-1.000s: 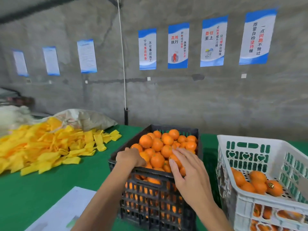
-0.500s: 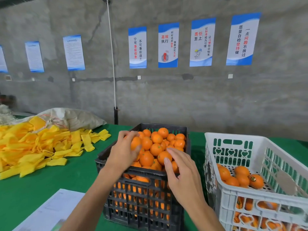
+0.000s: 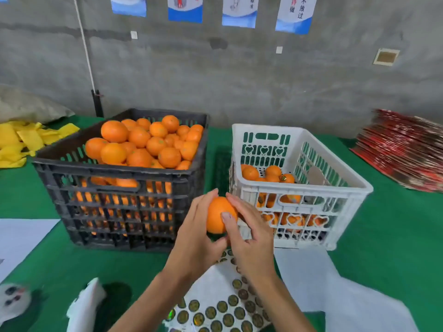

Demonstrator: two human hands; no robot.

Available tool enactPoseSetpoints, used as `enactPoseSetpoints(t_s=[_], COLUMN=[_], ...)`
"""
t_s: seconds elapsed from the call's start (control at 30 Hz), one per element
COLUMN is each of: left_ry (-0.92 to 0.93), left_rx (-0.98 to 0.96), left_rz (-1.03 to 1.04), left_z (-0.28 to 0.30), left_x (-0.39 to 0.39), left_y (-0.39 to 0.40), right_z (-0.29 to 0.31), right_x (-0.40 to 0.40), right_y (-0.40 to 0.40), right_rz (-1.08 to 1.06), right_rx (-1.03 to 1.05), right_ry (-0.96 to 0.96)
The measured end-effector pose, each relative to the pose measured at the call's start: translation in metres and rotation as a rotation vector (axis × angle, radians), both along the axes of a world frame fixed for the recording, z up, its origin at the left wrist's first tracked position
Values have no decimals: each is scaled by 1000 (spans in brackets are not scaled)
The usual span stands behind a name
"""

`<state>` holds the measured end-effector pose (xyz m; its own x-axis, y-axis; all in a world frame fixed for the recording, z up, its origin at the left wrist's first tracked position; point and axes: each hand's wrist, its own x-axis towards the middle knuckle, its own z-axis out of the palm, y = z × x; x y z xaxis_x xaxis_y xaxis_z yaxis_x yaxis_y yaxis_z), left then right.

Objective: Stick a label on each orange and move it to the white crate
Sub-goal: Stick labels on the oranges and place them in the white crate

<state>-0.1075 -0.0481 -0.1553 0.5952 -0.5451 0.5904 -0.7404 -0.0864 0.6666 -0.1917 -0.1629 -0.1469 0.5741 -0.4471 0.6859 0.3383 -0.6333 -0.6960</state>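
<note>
**A:** How do the hands stand?

**B:** Both hold a single orange (image 3: 217,215) in front of the gap between the two crates. The left hand (image 3: 195,238) cups it from the 9 o'clock side, fingers curled up round its far face. The right hand (image 3: 251,238) closes on it from 3 o'clock, the thumb (image 3: 227,220) pressed flat across its near face.

**A:** Where does the fruit lie relative to them, and how is it oriented?

**B:** Between the two palms, above both wrists. Its outline looks slightly taller than wide, the long axis running roughly 12 to 6 o'clock. The stem end cannot be made out.

**A:** And the surroundings?

**B:** At 6 o'clock, under the wrists, lies a white sheet of round gold labels (image 3: 215,307). At 10 o'clock stands the black crate (image 3: 119,212), heaped with oranges. At 2 o'clock is the white crate (image 3: 311,188), holding a few oranges. All rest on a green table (image 3: 383,236). Yellow pieces (image 3: 26,142) lie at far 10 o'clock, a red stack (image 3: 405,149) at far 2 o'clock.
</note>
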Motion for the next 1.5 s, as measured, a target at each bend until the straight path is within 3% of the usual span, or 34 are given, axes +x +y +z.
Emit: enactPoseSetpoints(t_s=[0.17, 0.3, 0.43, 0.77, 1.0, 1.3, 1.4, 1.5], left_ry=[391, 606, 710, 747, 757, 740, 748, 758], left_rx=[300, 196, 52, -17, -38, -37, -32, -26], left_rz=[8, 33, 28, -4, -1, -19, -30, -40], left_z=[-69, -84, -89, -92, -96, -95, -96, -98], left_x=[-14, -16, -20, -23, -21, -21, -21, -21], left_y=[-11, -10, -6, 0, -1, 0, -1, -1], right_z=[-77, -112, -120, -120, -118, -119, -116, -102], right_x=[-31, -33, -33, -24, -30, -27, -25, -24], right_y=[-55, -71, -67, -60, -68, -66, -63, -54], right_rz=[46, 106, 85, -7, 63, 34, 18, -32], right_rx=[55, -220, -349, -4, -145, -82, 75, 317], right_ry=[400, 668, 834, 636, 719, 640, 650, 534])
